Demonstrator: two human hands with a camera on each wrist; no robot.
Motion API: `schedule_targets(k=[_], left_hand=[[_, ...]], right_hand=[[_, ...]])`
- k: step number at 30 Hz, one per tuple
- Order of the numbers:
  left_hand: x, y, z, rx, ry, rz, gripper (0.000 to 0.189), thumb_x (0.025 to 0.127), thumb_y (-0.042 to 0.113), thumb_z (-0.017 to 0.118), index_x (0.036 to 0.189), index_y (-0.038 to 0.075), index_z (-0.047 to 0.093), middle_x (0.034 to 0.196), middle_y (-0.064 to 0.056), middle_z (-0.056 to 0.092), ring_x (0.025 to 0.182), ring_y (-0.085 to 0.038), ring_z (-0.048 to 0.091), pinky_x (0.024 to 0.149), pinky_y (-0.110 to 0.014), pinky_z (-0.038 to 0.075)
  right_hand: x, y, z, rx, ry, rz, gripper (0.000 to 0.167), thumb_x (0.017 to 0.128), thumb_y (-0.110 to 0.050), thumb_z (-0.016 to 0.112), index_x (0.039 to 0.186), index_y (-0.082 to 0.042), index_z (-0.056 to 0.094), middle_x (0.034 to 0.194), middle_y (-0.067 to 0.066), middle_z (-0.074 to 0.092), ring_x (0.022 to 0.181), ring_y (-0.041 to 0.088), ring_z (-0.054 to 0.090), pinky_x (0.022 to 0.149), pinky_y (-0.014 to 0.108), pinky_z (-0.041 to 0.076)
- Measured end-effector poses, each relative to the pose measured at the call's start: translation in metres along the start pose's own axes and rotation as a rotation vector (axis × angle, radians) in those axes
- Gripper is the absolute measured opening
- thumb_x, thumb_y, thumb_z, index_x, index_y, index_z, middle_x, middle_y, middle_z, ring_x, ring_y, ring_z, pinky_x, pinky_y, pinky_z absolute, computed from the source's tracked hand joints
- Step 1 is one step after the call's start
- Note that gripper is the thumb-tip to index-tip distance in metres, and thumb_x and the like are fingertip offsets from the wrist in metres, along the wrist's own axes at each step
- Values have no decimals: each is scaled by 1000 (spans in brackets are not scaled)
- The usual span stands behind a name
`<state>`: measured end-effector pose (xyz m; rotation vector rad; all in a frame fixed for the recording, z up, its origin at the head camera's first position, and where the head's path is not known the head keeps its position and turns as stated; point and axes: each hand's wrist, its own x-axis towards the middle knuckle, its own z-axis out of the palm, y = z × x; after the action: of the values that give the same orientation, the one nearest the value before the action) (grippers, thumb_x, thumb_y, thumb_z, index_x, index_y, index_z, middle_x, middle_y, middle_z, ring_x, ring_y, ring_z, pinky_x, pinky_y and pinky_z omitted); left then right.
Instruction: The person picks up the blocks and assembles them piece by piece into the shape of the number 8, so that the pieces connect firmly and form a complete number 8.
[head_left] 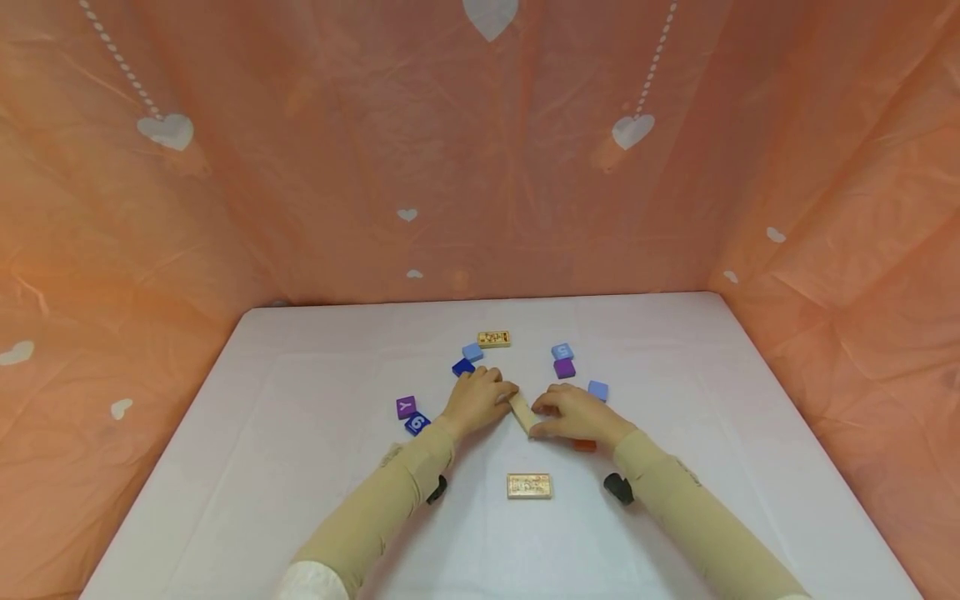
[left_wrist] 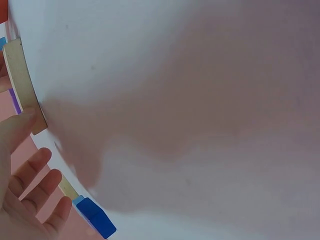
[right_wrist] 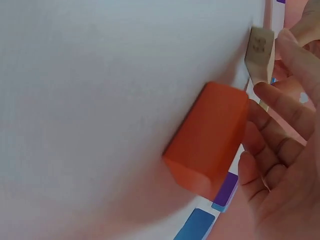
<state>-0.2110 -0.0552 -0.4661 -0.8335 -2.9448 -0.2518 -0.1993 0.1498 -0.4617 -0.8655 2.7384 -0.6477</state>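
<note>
A plain-sided wooden block [head_left: 522, 414] stands on its narrow side at a slant between the two hands. My left hand [head_left: 477, 402] holds its far end; in the left wrist view the thumb lies against the block [left_wrist: 24, 85] and the other fingers spread beside it. At the near end, my right hand [head_left: 576, 414] pinches the block [right_wrist: 260, 52] between thumb and index finger, the remaining fingers loosely bent. Under the right hand lies an orange block [right_wrist: 210, 140], partly covered in the head view. Dark blue [head_left: 462, 367] and light blue [head_left: 597, 390] tiles lie close to the hands.
One printed wooden block [head_left: 529, 486] lies nearer the body, another [head_left: 494, 339] at the back. Left of the left forearm are a purple Y tile [head_left: 406, 407] and a blue numbered tile [head_left: 417, 423]. A light blue tile [head_left: 562, 352] and a purple tile [head_left: 564, 368] sit back right.
</note>
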Motion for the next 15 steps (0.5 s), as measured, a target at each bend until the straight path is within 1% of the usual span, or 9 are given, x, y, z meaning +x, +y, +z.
schedule_targets(k=[4,7,11,15], left_hand=[[-1,0,0,35,31,-6,26,84,35,66,107,24,69,93,1,62,86,-16,53,73,-31,42],[-1,0,0,46,43,-9,25,83,36,67,103,23,69,94,2,62,87,-16,54,75,-33,43],[-1,0,0,41,44,-19,22,81,36,68,95,20,68,92,2,63,87,-16,54,76,-33,43],[-2,-1,0,22,33,-32,21,79,36,70,85,17,65,85,3,62,82,-15,52,74,-31,41]], right_hand=[[0,0,0,-15,20,6,38,76,-41,73,100,-12,70,83,-6,58,75,7,47,69,21,41],[0,1,-1,-30,48,4,35,75,-38,74,97,-11,70,82,-5,58,74,7,47,68,21,40],[1,4,0,-40,76,4,29,75,-35,75,92,-12,70,82,-5,59,73,7,48,68,22,41],[3,8,0,-44,85,25,24,75,-32,75,88,-12,69,82,-4,60,75,8,49,70,25,43]])
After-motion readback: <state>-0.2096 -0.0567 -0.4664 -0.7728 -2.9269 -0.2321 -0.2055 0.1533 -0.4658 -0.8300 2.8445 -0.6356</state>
